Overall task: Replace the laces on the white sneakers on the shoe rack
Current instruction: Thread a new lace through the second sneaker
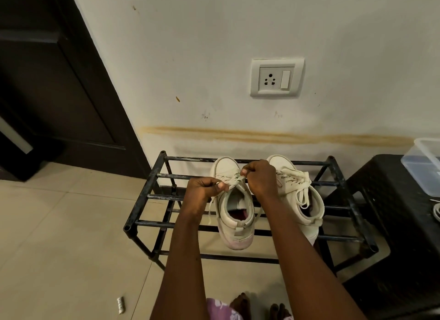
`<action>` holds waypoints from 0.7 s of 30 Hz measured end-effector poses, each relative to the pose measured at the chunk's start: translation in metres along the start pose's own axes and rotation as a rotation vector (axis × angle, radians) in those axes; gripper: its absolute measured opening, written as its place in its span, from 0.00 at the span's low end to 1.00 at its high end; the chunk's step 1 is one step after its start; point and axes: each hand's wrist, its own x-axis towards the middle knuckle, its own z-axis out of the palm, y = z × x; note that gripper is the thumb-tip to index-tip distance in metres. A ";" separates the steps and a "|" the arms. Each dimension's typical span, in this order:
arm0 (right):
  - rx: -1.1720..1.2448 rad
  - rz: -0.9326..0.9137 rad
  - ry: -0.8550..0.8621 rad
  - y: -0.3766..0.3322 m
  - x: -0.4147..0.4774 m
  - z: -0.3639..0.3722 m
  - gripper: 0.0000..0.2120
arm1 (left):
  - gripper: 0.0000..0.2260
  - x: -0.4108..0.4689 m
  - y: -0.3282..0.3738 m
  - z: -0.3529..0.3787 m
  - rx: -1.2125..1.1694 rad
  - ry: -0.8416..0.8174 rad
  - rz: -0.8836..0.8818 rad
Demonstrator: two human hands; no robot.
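Two white low-top canvas sneakers are set side by side on the top tier of a black tubular metal shoe rack (152,197), toes toward the wall. The left sneaker (235,215) lies directly beneath and between both hands. The left hand (204,188) is curled at its left eyelet row, with an off-white flat lace (234,180) pinched between thumb and fingers. The right hand (259,176) is curled at the opposite row, the same lace pinched at its fingertips. The lace is stretched between the hands across the tongue, and its loose ends are hung down either side of the shoe. The right sneaker (295,200), fully laced with a bow, is partly covered by the right forearm, just beside the right hand.
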 end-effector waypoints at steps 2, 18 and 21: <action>-0.018 -0.004 0.009 0.000 0.000 0.002 0.10 | 0.19 0.001 -0.002 -0.001 0.004 -0.029 -0.002; 0.149 0.125 -0.097 0.016 -0.005 -0.010 0.09 | 0.14 -0.007 -0.003 -0.026 0.023 -0.142 -0.044; 0.074 0.115 -0.132 0.017 -0.007 -0.021 0.10 | 0.12 -0.002 -0.004 -0.026 0.031 -0.071 -0.067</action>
